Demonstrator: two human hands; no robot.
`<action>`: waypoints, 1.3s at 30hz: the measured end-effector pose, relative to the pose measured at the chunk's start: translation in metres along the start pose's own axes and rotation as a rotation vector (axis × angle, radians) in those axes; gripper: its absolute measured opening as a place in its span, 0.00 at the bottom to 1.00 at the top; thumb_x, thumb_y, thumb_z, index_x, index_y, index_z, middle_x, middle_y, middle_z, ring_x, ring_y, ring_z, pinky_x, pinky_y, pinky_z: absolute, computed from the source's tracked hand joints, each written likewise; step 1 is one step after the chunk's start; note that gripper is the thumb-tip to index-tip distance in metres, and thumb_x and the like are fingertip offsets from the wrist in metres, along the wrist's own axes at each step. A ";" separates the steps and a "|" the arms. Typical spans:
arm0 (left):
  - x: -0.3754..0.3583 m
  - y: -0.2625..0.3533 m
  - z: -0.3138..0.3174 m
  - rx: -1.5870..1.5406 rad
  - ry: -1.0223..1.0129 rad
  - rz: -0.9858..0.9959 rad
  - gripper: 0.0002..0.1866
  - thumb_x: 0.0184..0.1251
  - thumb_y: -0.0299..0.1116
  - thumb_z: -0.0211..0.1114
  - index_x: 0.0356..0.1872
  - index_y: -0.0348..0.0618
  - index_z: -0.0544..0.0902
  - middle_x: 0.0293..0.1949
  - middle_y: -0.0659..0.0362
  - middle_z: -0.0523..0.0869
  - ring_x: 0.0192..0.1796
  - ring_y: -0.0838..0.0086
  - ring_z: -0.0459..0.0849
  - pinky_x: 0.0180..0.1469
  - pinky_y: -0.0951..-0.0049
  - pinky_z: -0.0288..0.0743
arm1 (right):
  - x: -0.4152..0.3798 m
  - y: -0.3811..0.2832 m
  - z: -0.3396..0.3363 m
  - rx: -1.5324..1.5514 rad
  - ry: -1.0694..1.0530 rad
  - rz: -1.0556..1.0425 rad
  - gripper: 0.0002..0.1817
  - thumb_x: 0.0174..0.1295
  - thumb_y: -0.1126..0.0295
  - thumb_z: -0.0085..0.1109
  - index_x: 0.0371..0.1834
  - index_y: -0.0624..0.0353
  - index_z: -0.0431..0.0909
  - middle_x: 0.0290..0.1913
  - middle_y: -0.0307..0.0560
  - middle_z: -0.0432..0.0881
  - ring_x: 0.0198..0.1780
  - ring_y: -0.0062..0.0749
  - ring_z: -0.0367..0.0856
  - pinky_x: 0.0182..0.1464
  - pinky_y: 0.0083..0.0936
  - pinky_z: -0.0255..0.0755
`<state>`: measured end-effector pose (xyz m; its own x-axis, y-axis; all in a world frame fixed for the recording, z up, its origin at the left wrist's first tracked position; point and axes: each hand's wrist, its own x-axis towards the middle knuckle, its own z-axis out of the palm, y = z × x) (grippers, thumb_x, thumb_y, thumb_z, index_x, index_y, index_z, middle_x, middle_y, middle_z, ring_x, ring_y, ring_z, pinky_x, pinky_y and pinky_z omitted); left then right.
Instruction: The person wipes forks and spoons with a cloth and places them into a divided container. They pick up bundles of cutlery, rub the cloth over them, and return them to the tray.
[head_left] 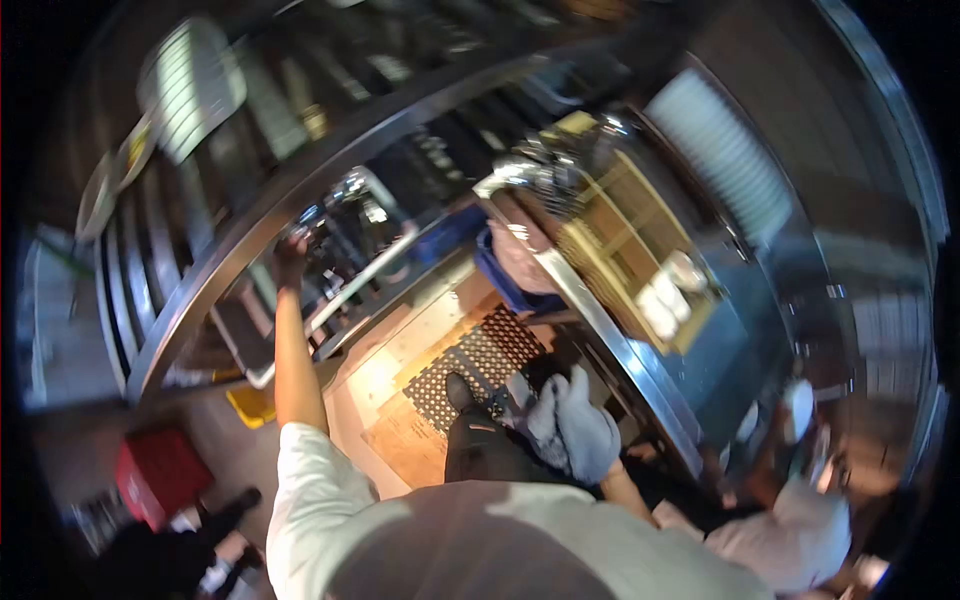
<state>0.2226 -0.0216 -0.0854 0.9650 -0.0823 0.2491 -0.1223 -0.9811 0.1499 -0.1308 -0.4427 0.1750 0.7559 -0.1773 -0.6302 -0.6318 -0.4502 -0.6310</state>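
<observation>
My left arm stretches out to the metal rack under the counter. My left hand (291, 252) is dark and blurred at the rack's shelf, right by some shiny metalware (309, 215); I cannot tell whether its fingers grip anything. Low in front of my body, near my right leg, is a bunched grey cloth (582, 432) with a darker patterned part. It covers my right hand, whose fingers are hidden in its folds, and only the forearm shows below it.
A curved steel counter edge (400, 118) runs overhead of the rack. To the right stand a wooden divided box (630, 215), a stack of white plates (722, 150) and a blue bin (500, 265). A perforated mat (490, 362) lies underfoot. Other people are at both lower sides.
</observation>
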 end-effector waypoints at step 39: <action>-0.024 0.463 -0.223 -0.425 0.105 0.396 0.18 0.50 0.34 0.68 0.42 0.36 0.78 0.39 0.50 0.79 0.43 0.57 0.79 0.44 0.66 0.73 | 0.305 -0.091 -0.168 -0.010 0.090 -0.967 0.32 0.51 0.51 0.60 0.56 0.58 0.70 0.47 0.55 0.78 0.50 0.45 0.76 0.53 0.35 0.67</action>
<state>0.0913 -0.4350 0.1919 0.8013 -0.3891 0.4545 -0.5718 -0.7213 0.3907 0.1855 -0.6026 0.1160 0.9585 0.2071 0.1958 0.2704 -0.4438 -0.8544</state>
